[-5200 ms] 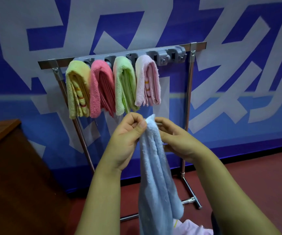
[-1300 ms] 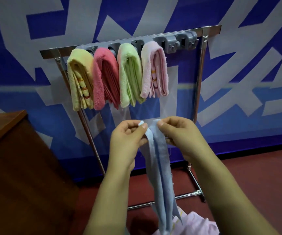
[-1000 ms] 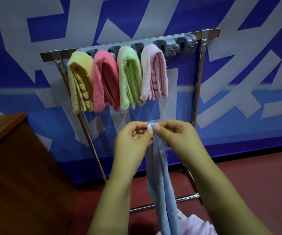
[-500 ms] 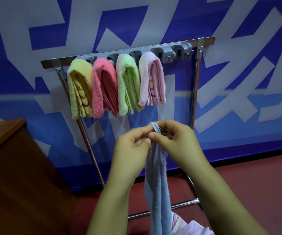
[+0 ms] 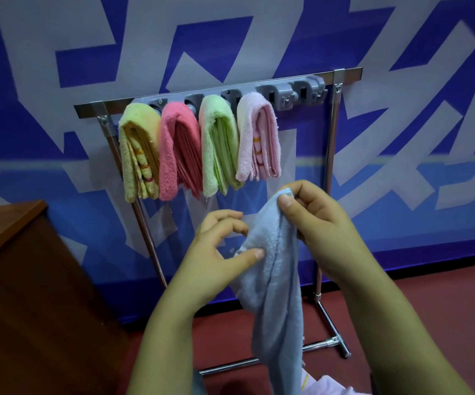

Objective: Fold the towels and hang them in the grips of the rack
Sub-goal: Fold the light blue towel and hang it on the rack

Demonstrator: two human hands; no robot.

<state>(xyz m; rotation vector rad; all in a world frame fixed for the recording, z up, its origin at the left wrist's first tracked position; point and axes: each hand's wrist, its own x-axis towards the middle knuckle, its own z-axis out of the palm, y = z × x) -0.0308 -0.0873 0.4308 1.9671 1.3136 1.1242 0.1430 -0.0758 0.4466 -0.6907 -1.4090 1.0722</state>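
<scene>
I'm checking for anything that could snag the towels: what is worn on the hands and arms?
Nothing visible. Left hand and right hand are bare: no gloves, rings, watch or bands. Both forearms are bare to the frame's bottom edge, with no sleeves in view. Nails are short and unpainted.

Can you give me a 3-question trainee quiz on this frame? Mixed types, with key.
1. Multiple choice: which towel hangs nearest the free grips at the right end of the rack? A) yellow towel B) green towel C) pale pink towel

2. True or false: the right hand pinches the top of the light blue towel.

3. Fill in: the number of towels already hanging on the rack is ____.

Key
1. C: the pale pink towel hangs beside the two free grips; the yellow towel is at the far left end, and the green towel is third from the left.
2. True: the left hand touches it lower down.
3. Four, counting the coral pink towel.
</scene>
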